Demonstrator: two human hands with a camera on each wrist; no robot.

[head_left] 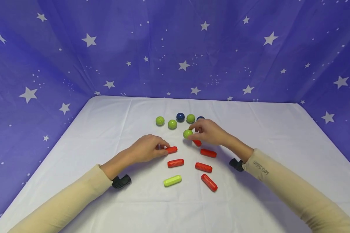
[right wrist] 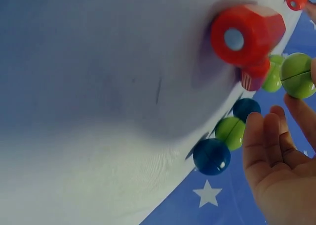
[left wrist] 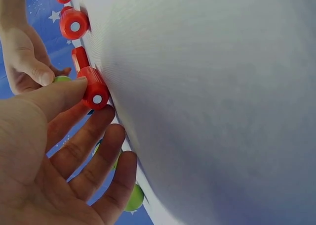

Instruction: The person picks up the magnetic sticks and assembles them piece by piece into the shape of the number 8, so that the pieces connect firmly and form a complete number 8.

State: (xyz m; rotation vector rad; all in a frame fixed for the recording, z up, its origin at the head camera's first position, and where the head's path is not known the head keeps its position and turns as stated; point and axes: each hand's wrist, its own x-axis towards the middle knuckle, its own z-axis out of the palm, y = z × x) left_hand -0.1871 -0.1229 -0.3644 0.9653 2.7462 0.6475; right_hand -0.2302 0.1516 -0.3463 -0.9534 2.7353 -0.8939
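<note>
In the head view my right hand [head_left: 210, 131] pinches a green ball [head_left: 188, 134] between thumb and forefinger, just above the cloth. The right wrist view shows the same green ball [right wrist: 297, 75] with a seam around it. My left hand [head_left: 147, 148] holds a ribbed red bar [head_left: 171, 149] by its left end. Seen in the left wrist view, the thumb lies on the red bar [left wrist: 95, 89], a forefinger is partly hidden behind it, and the other fingers are spread. Another red bar [head_left: 197, 142] lies partly hidden below my right hand.
Behind the hands sit green balls [head_left: 172, 124] and blue balls [head_left: 180, 116], one blue ball partly covered by the right hand. Nearer lie several red bars [head_left: 203, 167] and a yellow-green bar [head_left: 172, 180]. A white cloth [head_left: 145, 207] covers the table; a starry blue curtain [head_left: 163, 38] hangs behind.
</note>
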